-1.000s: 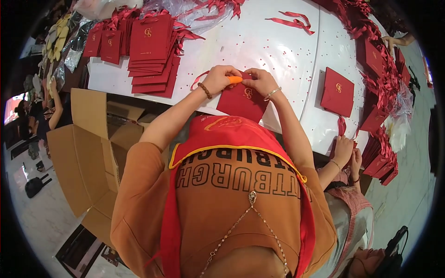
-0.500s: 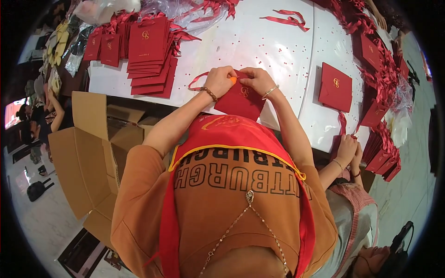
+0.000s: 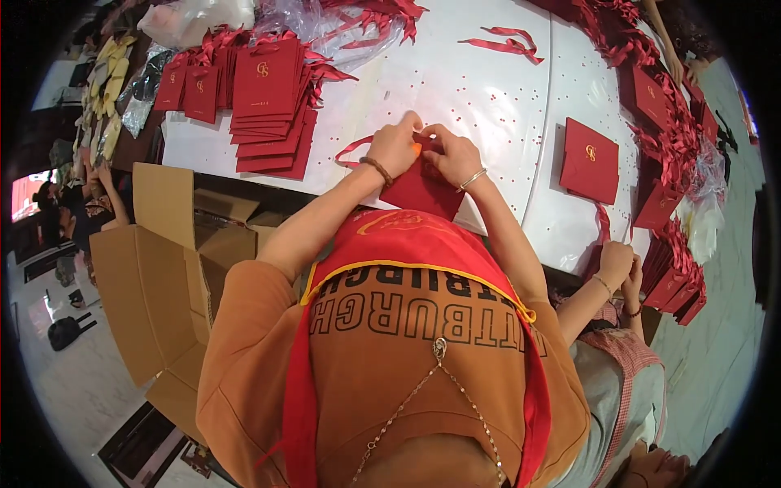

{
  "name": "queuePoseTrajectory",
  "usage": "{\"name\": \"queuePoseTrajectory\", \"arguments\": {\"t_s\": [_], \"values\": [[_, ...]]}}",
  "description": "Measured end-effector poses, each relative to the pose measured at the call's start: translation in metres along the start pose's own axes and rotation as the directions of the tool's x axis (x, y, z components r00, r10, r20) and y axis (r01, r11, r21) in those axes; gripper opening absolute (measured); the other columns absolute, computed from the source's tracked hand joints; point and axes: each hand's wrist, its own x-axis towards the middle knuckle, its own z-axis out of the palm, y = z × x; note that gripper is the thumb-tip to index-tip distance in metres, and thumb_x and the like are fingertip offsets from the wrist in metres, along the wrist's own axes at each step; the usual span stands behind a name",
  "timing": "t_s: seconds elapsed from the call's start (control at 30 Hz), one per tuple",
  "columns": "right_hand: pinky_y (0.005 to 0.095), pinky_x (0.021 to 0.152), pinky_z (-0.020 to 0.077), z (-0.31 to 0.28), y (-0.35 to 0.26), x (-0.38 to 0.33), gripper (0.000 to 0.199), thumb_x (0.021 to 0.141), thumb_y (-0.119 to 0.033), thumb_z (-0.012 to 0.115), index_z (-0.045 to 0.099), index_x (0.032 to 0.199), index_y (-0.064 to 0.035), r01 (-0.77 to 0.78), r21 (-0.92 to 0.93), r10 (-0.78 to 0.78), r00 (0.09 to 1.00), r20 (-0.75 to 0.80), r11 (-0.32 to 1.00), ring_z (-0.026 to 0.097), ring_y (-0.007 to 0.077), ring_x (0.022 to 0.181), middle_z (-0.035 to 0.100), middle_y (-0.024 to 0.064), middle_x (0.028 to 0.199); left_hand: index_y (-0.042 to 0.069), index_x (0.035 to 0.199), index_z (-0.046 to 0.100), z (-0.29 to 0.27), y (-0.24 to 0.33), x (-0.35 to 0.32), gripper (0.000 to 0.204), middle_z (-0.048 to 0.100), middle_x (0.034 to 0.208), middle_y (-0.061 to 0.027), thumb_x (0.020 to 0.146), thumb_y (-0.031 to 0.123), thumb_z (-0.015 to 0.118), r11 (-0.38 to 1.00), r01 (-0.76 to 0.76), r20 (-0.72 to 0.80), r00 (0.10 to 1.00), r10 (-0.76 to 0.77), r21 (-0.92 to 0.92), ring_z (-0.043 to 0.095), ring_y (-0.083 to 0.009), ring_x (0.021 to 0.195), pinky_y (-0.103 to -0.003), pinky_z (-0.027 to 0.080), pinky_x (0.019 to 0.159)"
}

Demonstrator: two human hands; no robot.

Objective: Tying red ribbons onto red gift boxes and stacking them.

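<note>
Right hand (image 3: 457, 161) drawn nearer, covering emblem visible earlier on red bag (image 3: 421, 197). Left hand (image 3: 394, 150) curled closed around orange tool (image 3: 417, 150). Right fingers bent at bag's far edge; firmness of hold unclear. Bag lies at near edge of white table (image 3: 195, 137), right of stacked bags (image 3: 264, 98).

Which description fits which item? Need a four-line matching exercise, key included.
1. left hand
2. right hand
3. red bag being handled
4. cardboard box

A. flaps open, at the left of the picture
B. silver-coloured bangle at its wrist
C. at the near edge of the white table, under the hands
D. brown beaded bracelet at its wrist

Pairs: 1-D, 2-B, 3-C, 4-A
</note>
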Motion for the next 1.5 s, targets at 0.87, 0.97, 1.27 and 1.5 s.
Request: {"name": "queuePoseTrajectory", "arguments": {"t_s": [0.87,0.97,1.27,1.5], "values": [[0.0350,0.069,0.0335,0.005,-0.010,-0.012,0.016,0.076,-0.028,0.060,0.062,0.088,-0.0167,0.141,-0.151,-0.150,0.988,-0.047,0.978,0.058,0.0211,0.066,0.063,0.0050,0.070,0.003,0.095,0.061,0.006,-0.054,0.072,0.029,0.061,0.077,-0.0116,0.076,0.024,0.055,0.969,0.156,0.267,0.958,-0.102,-0.190,0.057,-0.0202,0.069,-0.029,0.044,0.065],[0.0350,0.068,0.0355,0.017,0.017,0.000,0.020,0.076,-0.030,0.061,0.062,0.089,-0.0153,0.011,-0.030,-0.012,0.999,-0.041,0.999,0.059,0.0228,0.065,0.064,0.0058,0.072,0.006,0.119,0.044,0.002,-0.076,0.051,0.046,0.056,0.075,-0.0096,0.076,0.017,0.057,0.769,0.438,0.367,0.887,-0.282,-0.466,0.055,-0.0197,0.067,-0.027,0.044,0.065],[0.0336,0.070,0.0350,0.020,0.026,0.006,0.027,0.077,-0.029,0.059,0.060,0.104,-0.0222,-0.092,-0.136,0.089,0.996,-0.028,0.986,0.061,0.0215,0.074,0.065,0.0038,0.081,0.012,0.133,0.026,-0.058,-0.039,-0.031,0.071,0.052,0.072,-0.0039,0.071,0.004,0.060,0.764,0.423,0.633,0.774,-0.024,-0.488,0.051,-0.0137,0.066,-0.027,0.042,0.064],[0.0347,0.069,0.0361,0.017,0.023,0.008,0.027,0.078,-0.030,0.058,0.059,0.104,-0.0232,-0.109,-0.183,0.113,0.994,0.007,0.977,0.061,0.0209,0.074,0.065,0.0035,0.081,0.002,0.130,0.031,-0.103,-0.037,-0.040,0.060,0.049,0.106,-0.0097,0.076,0.002,0.058,0.045,0.433,0.434,0.887,0.157,-0.900,0.052,-0.0146,0.091,-0.027,0.043,0.080]]}}
